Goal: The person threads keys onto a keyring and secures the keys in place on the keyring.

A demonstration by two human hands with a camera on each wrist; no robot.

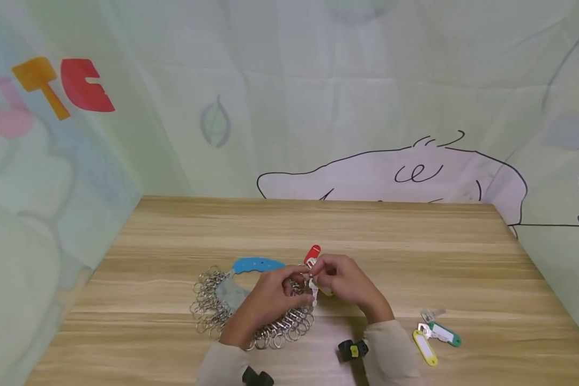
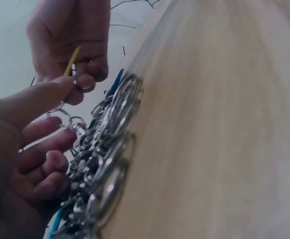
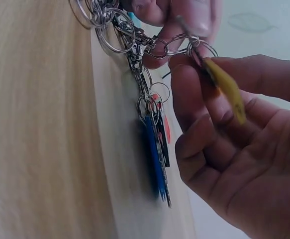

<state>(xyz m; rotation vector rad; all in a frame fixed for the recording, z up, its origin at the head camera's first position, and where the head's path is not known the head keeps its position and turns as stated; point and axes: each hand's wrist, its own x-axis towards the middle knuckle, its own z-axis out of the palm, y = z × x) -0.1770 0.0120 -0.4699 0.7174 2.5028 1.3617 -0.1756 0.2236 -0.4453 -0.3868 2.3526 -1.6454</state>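
A large key holder with a blue grip plate (image 1: 258, 264) lies on the table, fringed with many metal clips and split rings (image 2: 105, 164). At its right side my left hand (image 1: 270, 295) pinches a key ring between thumb and fingers. Facing it, my right hand (image 1: 344, 281) pinches the ring end of a yellow key tag (image 3: 227, 89). A silver key (image 1: 314, 294) hangs between the two hands. Just beyond them lies a red key tag (image 1: 312, 253). In the right wrist view a blue tag (image 3: 152, 154) hangs from the holder's rings.
On the right part of the wooden table (image 1: 463, 268) lie a green key tag (image 1: 446, 333) and a yellow key tag (image 1: 424, 347), with keys beside them. A printed cloth (image 1: 289, 107) stands behind the table's far edge.
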